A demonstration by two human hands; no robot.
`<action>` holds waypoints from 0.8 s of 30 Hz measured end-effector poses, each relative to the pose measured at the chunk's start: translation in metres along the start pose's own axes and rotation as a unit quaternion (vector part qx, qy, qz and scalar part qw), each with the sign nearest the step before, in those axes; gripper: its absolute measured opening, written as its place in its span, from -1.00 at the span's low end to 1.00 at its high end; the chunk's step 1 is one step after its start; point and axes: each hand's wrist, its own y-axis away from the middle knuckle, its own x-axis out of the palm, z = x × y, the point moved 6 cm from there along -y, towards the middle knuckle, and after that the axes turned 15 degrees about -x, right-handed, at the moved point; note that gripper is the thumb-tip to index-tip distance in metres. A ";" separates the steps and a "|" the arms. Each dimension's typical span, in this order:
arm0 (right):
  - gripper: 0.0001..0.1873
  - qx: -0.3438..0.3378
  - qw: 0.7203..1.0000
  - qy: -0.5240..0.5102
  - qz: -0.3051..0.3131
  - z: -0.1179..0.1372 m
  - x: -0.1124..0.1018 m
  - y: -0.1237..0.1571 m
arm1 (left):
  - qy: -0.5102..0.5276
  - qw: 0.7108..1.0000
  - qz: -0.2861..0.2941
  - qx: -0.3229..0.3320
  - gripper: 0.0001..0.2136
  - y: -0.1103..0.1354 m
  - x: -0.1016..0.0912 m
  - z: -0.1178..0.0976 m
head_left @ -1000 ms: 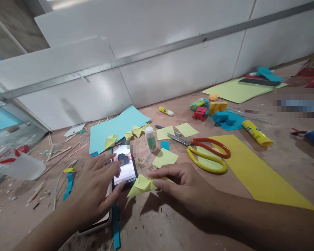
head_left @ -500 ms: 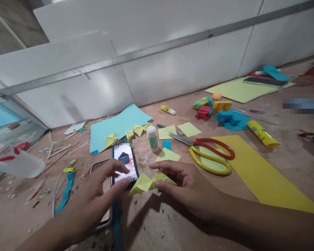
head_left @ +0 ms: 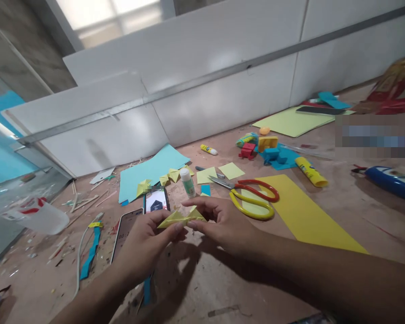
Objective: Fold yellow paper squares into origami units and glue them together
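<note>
A folded yellow paper piece (head_left: 170, 219), with pointed folds, is held between both hands above the table. My left hand (head_left: 151, 238) grips its left part between thumb and fingers. On its right part, my right hand (head_left: 219, 220) pinches with thumb and fingertips, the index finger stretched along the top. Just behind the paper stands a white-capped glue stick (head_left: 188, 184). A phone with a lit screen (head_left: 157, 200) lies beyond my left hand, and a second phone (head_left: 126, 229) is partly covered by that hand. More folded yellow pieces (head_left: 170, 176) rest behind the glue stick.
Scissors (head_left: 253, 198) with red and yellow handles lie right of centre near yellow card (head_left: 310, 216). Blue paper (head_left: 148, 168) lies by the wall. Small yellow squares (head_left: 231, 170), a yellow glue tube (head_left: 310, 172) and a plastic cup (head_left: 50, 216) surround the hands.
My left hand has moved from over the lit phone to the folded paper and taken hold of its left part. My right hand still holds the other part. The camera view has shifted.
</note>
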 end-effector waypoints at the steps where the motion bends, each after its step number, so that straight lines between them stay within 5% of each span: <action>1: -0.54 0.003 1.000 -0.009 -0.008 0.000 -0.003 -0.002 | 0.013 1.000 -0.012 0.010 -0.79 0.001 0.001 -0.002; 7: -0.63 -0.006 0.997 -0.070 -0.026 0.004 -0.010 -0.010 | 0.119 0.989 -0.058 0.067 -0.81 0.001 0.008 -0.007; 14: -0.59 0.050 0.997 -0.028 0.052 -0.005 0.006 0.001 | 0.214 0.971 -0.064 0.080 -0.70 -0.017 0.018 0.004; 18: -0.48 0.066 0.995 -0.026 0.069 -0.010 0.006 0.003 | 0.231 0.970 -0.042 0.055 -0.73 -0.015 0.013 0.010; 24: -0.69 0.081 0.992 -0.047 0.082 -0.012 0.013 0.005 | 0.234 0.970 -0.043 0.041 -0.74 -0.010 -0.001 0.018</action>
